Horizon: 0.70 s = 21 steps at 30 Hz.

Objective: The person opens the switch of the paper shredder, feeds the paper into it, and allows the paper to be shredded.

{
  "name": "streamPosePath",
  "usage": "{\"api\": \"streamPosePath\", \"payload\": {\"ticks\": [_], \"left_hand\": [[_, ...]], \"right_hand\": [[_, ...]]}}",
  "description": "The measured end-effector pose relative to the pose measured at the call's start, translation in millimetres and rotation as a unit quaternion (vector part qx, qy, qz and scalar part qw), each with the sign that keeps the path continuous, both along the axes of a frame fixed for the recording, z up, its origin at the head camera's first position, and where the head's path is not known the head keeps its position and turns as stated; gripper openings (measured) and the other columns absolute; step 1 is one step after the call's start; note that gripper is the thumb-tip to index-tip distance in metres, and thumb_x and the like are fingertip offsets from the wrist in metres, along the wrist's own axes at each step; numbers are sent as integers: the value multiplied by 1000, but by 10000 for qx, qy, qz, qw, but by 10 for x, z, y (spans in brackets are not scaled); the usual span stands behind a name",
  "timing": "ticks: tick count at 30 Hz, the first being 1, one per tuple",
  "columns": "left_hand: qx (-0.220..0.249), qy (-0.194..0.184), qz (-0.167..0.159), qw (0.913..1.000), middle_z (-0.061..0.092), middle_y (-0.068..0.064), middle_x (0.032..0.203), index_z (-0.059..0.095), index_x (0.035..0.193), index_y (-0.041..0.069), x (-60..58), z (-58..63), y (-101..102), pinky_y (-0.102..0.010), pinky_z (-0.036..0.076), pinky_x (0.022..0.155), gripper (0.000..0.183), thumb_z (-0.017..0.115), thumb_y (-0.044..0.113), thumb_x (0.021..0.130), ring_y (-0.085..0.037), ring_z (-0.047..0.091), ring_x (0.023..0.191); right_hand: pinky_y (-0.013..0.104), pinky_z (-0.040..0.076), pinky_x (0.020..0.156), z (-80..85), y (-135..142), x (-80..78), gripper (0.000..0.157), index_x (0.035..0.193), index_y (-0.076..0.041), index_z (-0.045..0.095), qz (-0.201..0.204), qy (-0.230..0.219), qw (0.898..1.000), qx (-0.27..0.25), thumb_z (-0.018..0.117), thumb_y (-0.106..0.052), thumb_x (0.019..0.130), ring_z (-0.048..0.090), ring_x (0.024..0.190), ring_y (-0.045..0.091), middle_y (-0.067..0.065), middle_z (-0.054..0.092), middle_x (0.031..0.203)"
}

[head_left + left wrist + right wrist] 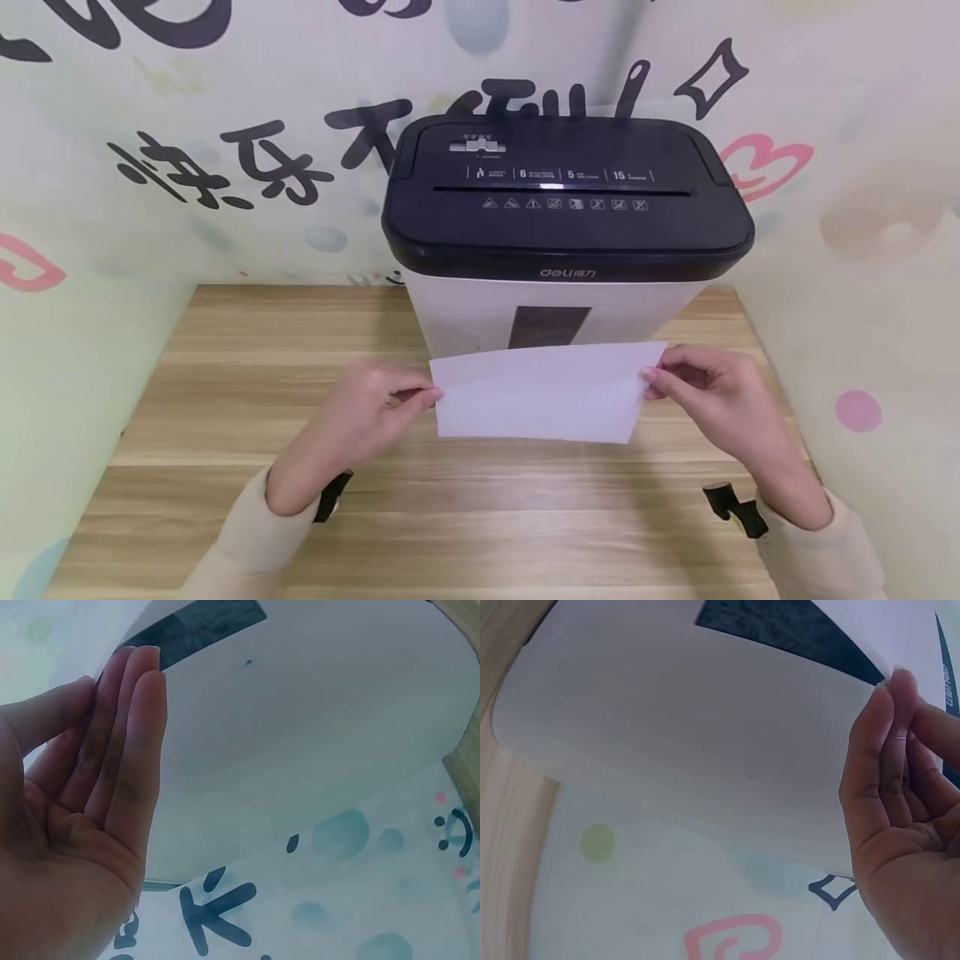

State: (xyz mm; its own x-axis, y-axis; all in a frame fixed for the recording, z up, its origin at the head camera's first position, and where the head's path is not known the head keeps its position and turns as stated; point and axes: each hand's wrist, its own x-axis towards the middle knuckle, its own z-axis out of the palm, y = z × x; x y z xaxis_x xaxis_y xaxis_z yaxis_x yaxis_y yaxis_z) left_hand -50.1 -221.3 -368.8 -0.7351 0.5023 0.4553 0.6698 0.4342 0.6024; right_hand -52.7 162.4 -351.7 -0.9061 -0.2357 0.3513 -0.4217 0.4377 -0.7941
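A blank white sheet of paper (542, 393) is stretched between both hands, in front of a paper shredder (555, 225). My left hand (378, 408) pinches its left edge between thumb and fingers. At the other end, my right hand (716, 396) pinches the right edge near the upper corner. The shredder has a dark top with a long narrow slot and a white body with a dark window (550, 325). The sheet hides the lower part of the body. In the left wrist view the left hand (97, 795) appears before the white body; the right hand (907, 780) does so in the right wrist view.
The shredder stands at the back of a wood-grain table (480, 517). Behind it and along the sides are pale walls (285, 233) with black lettering and coloured shapes. A silver slider switch (480, 146) sits on the shredder's top left. Both wrists carry black straps.
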Motion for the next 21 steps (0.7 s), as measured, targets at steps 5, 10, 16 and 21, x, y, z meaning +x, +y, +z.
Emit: {"api": "streamPosePath", "payload": {"ticks": [5, 10, 16, 21], "left_hand": [[20, 443, 18, 9990, 65, 10, 69, 72, 75, 12, -1, 159, -44, -14, 54, 60, 16, 76, -1, 84, 1, 59, 62], [-225, 1114, 28, 9935, 61, 11, 65, 69, 71, 14, -42, 516, -96, -15, 47, 52, 18, 76, 1, 81, 3, 52, 55], [-356, 1396, 105, 9895, 67, 11, 67, 74, 72, 13, -183, 1024, -188, -14, 49, 53, 16, 78, 0, 80, 1, 57, 56], [-433, 554, 414, 9967, 66, 14, 65, 77, 76, 15, -234, 1302, -232, -15, 50, 52, 17, 75, 1, 86, 0, 60, 55]], "right_hand": [[20, 56, 58, 152, -29, -23, 21, 84, 5, 71, 194, 327, 9992, -103, 69, 25, 77, 69, 63, 6, 5, 71, 75], [15, 53, 55, 480, -65, -97, 22, 83, 4, 71, 207, 912, 9953, 247, 71, 24, 76, 67, 61, 3, 0, 70, 72], [16, 55, 60, 963, -127, -260, 9, 83, 11, 69, 382, 941, 9943, -328, 71, 19, 80, 67, 60, 7, 3, 70, 70], [17, 56, 62, 1185, -167, -349, 5, 85, 11, 70, 234, 519, 9958, -717, 72, 14, 82, 69, 59, 11, 6, 71, 69]]}}
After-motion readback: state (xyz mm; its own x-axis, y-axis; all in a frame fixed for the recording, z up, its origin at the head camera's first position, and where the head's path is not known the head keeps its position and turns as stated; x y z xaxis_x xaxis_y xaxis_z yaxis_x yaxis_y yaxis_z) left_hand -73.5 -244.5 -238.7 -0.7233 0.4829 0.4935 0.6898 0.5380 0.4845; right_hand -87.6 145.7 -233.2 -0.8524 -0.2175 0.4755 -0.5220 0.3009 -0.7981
